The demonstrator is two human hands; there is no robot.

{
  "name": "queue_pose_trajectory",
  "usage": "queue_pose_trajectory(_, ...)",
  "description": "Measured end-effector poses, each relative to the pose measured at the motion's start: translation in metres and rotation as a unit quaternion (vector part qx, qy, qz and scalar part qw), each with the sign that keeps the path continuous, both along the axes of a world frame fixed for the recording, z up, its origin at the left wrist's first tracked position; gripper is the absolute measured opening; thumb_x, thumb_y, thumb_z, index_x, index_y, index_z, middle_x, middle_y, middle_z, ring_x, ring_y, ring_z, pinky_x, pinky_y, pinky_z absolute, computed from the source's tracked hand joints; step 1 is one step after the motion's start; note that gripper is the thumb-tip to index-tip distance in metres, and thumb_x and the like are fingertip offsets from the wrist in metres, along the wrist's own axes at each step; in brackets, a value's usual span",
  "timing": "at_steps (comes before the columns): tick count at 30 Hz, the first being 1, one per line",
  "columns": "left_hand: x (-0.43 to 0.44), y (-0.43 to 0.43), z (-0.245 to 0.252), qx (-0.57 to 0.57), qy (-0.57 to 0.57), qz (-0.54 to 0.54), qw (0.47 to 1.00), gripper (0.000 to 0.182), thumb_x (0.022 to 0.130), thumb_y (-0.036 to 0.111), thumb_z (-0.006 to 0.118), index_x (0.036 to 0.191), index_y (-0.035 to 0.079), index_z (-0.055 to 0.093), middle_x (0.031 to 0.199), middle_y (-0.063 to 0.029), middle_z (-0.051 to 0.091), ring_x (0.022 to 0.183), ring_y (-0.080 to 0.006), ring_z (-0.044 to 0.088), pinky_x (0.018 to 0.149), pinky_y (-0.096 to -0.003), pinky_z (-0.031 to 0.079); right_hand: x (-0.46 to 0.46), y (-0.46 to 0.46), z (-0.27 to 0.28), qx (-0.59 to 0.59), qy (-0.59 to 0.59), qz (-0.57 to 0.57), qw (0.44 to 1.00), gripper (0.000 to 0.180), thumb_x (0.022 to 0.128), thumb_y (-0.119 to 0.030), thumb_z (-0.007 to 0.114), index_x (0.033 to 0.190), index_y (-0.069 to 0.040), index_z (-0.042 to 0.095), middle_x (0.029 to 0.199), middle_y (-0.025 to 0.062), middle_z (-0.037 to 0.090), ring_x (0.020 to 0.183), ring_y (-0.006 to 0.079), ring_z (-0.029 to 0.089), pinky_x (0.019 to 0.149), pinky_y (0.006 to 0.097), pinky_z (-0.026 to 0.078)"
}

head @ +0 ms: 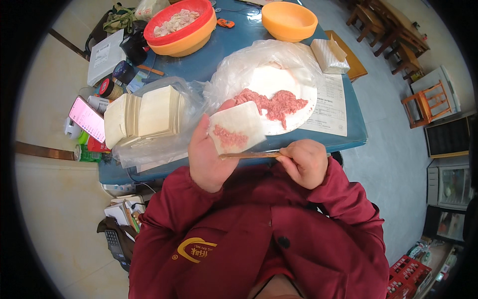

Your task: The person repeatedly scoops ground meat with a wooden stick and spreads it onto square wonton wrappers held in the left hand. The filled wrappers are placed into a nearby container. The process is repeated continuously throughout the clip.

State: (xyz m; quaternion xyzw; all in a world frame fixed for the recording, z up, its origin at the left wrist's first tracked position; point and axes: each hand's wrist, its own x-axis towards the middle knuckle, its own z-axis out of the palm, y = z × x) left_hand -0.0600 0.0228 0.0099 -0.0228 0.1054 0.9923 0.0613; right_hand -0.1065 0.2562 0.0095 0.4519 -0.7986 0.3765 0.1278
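Note:
On my left hand [209, 160] rests a square dough wrapper [242, 117], with a smear of minced meat [229, 137] across its lower half. My right hand [308, 162] grips one end of a flat wooden stick [254, 154]. The stick's other end lies along the wrapper's near edge, over my left palm. Beyond my hands, a white plate [295, 127] carries raw minced meat [287, 102] and stands partly inside a clear plastic bag [231, 71]. To the left, two stacks of square wrappers [158, 110] sit on another plastic bag [149, 151].
At the far left, a red basin [203, 11] with folded dough pieces [177, 22] nests in an orange one [183, 50]. An orange bowl [289, 22] and a tissue pack [328, 61] stand far right. A lit phone [87, 117] leans among jars at the left edge.

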Motion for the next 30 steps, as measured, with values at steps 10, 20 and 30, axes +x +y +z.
queue_pose_trajectory(10,0.001,0.003,0.006,-0.009,0.066,0.018,0.998,0.057,0.105,0.038,0.033,0.146,-0.001,0.038,0.149,-0.0149,0.046,0.14,-0.0297,0.041,0.118,-0.0452,0.027,0.0,-0.006,-0.006,-0.113,-0.371,-0.101,0.916,0.017,0.093,-0.013,0.068,0.083,0.001,0.067,0.065,0.006,0.061,0.059,0.0082,0.051,0.055,0.0265,0.044)
queue_pose_trajectory(20,-0.003,-0.005,0.022,-0.019,0.062,0.065,0.996,0.058,0.105,0.04,0.03,0.149,0.001,0.036,0.148,-0.0157,0.045,0.138,-0.0319,0.041,0.117,-0.0464,0.028,-0.007,0.014,-0.003,-0.072,-0.4,-0.065,0.911,0.021,0.094,-0.013,0.066,0.08,0.002,0.064,0.064,-0.0008,0.056,0.062,0.005,0.046,0.055,0.0247,0.041)
queue_pose_trajectory(30,-0.005,-0.016,0.023,-0.028,0.079,0.066,0.994,0.058,0.106,0.04,0.029,0.15,0.003,0.035,0.149,-0.0154,0.045,0.138,-0.0327,0.042,0.116,-0.0491,0.029,-0.065,0.042,0.001,-0.061,-0.486,-0.109,0.865,0.027,0.094,-0.022,0.066,0.078,-0.001,0.066,0.065,-0.0026,0.058,0.059,0.0064,0.049,0.054,0.025,0.04)
